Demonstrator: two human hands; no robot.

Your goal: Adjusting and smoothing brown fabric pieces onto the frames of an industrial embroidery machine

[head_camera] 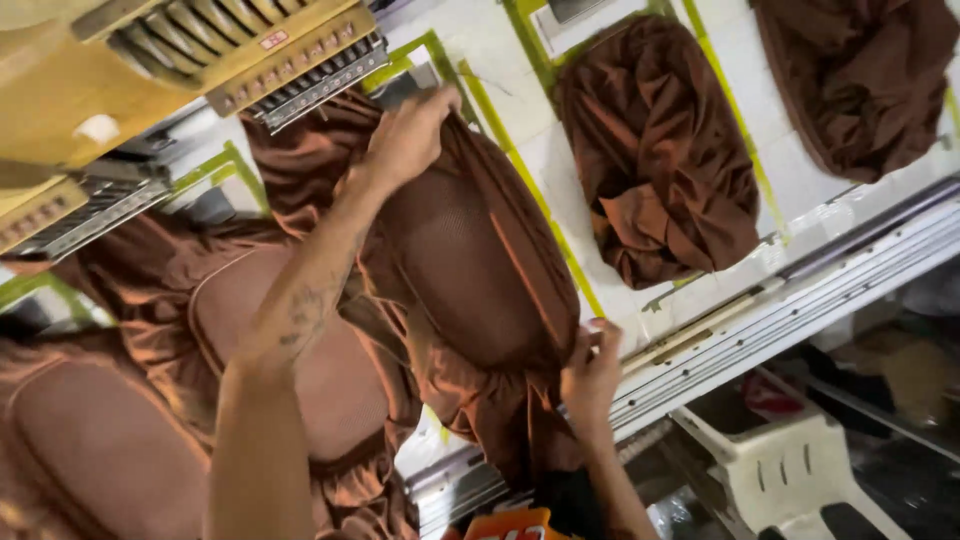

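Presently: left hand grips far end of brown cloth | right hand pinches near edge | long axis runs between hands.

**Satin cloth, painted metal, moulded plastic**

The brown cloth at the centre of the frame is seen to be a satin-like fabric with a soft sheen, creased at the edges and stretched smooth in the middle. The machine heads at upper left are finished in yellow painted metal. The surface appears white and smooth, the rail brushed metal. The stool at lower right is matt white plastic.
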